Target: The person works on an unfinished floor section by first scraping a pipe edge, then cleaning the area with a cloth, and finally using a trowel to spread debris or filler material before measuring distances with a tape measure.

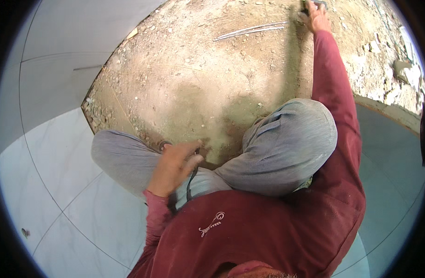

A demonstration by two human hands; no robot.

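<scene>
My left hand (171, 169) is over my lap, its fingers bent and the thumb close to them. A thin black strap (190, 187) runs up from my lap to these fingers and shows again between thumb and forefinger, as if loosely pinched. My right arm is stretched far forward. At the top edge my right hand (317, 19) is closed over a small dark thing, partly cut off by the picture's rim; its kind cannot be made out. Left of that hand, several thin silvery strips (252, 31) lie on the bare, stony soil (212, 69).
My bent knees in grey trousers (279, 148) flank the near soil. Pale floor tiles (89, 220) border it at left, with a dark edge between them. A thin rod (88, 68) lies across that edge. Rubble and a crumpled pale scrap (407, 73) lie at the far right.
</scene>
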